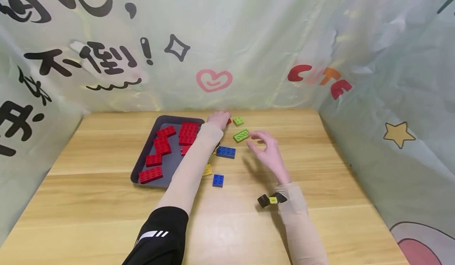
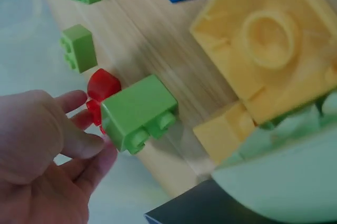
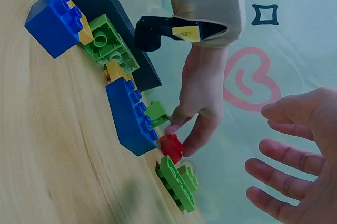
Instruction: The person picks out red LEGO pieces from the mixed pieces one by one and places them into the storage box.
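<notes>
At the far side of the table, my left hand (image 1: pixel 219 119) pinches a small red brick (image 3: pixel 171 146) between thumb and fingers. In the left wrist view a green brick (image 2: pixel 139 108) stands right by those fingertips and overlaps the red one. My right hand (image 1: pixel 267 151) is held over the table with fingers spread and loosely bent, holding nothing. Its fingertips are close to a long green brick (image 1: pixel 241 136), and a smaller green brick (image 1: pixel 238 121) lies behind that.
Left of my left arm stands a dark grey tray (image 1: pixel 170 166) with several red bricks (image 1: pixel 162 145) in it. Blue bricks (image 1: pixel 225 152) and a yellow brick (image 1: pixel 207 170) lie right of the tray, partly behind the arm. A printed curtain (image 1: pixel 249 51) borders the table.
</notes>
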Motion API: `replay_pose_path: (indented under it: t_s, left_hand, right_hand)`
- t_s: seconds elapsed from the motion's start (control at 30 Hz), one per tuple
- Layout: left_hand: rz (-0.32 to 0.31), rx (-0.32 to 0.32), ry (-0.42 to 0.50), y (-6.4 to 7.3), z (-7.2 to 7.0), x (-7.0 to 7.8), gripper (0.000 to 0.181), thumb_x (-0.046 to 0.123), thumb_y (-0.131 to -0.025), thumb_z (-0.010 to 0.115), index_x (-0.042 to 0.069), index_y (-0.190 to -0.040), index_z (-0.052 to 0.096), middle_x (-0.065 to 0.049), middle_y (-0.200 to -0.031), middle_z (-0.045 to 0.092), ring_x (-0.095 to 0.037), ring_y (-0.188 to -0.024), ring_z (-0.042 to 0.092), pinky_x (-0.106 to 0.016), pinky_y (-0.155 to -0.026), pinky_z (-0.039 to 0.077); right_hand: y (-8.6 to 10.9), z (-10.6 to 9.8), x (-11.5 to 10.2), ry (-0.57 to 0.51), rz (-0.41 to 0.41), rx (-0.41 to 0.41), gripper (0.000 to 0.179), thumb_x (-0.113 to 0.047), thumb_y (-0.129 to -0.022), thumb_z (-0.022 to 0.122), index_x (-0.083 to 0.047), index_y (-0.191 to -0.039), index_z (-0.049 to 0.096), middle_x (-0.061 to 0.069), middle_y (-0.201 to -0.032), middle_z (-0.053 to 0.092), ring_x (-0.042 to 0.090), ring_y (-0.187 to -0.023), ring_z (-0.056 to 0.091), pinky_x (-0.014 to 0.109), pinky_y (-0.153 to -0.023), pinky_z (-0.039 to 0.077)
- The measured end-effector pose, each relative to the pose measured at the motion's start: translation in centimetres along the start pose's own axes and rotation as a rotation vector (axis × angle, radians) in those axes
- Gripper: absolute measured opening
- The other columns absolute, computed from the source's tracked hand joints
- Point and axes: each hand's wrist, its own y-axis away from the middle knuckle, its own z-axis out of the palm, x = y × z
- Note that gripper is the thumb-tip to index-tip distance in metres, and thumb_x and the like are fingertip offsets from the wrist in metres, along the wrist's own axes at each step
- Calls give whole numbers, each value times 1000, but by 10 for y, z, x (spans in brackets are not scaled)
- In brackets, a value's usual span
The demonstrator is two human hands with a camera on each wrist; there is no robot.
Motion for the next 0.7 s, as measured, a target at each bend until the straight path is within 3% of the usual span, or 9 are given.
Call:
replay_pose_path:
  t_s: [0.2, 0.47, 0.6, 0.7]
  left_hand:
    - [-8, 51, -87, -4, 3, 0, 23, 6, -97, 58, 14, -114, 71, -9, -124, 70, -34, -113, 67, -50, -89, 58]
    - [-39, 112, -154, -3, 5, -6, 15, 13, -92, 67, 18, -102, 77, -7, -113, 75, -31, -103, 71, -45, -83, 58]
    - [-47, 128, -181, 4, -6, -7, 23, 17, -92, 71, 22, -115, 75, -4, -123, 71, -29, -118, 62, -43, -101, 51]
    - [-33, 87, -132, 14, -17, -8, 36, 10, -95, 67, 18, -130, 67, -8, -134, 64, -31, -127, 55, -45, -110, 45]
  right_hand:
    - [0, -2, -1, 7, 6, 9, 30, -7, -90, 72, 2, -118, 68, 22, -120, 68, 38, -113, 63, 59, -98, 50]
    - [-1, 0, 1, 1, 7, 7, 30, -6, -90, 71, 3, -119, 68, 22, -121, 68, 38, -113, 63, 56, -98, 51]
    - [-2, -1, 3, -6, 9, 8, 30, -5, -90, 71, 3, -119, 68, 22, -121, 68, 39, -114, 63, 57, -98, 50]
    - [-2, -3, 5, -14, 18, 12, 30, -5, -90, 71, 3, -119, 67, 22, -122, 68, 39, -114, 63, 59, -98, 49]
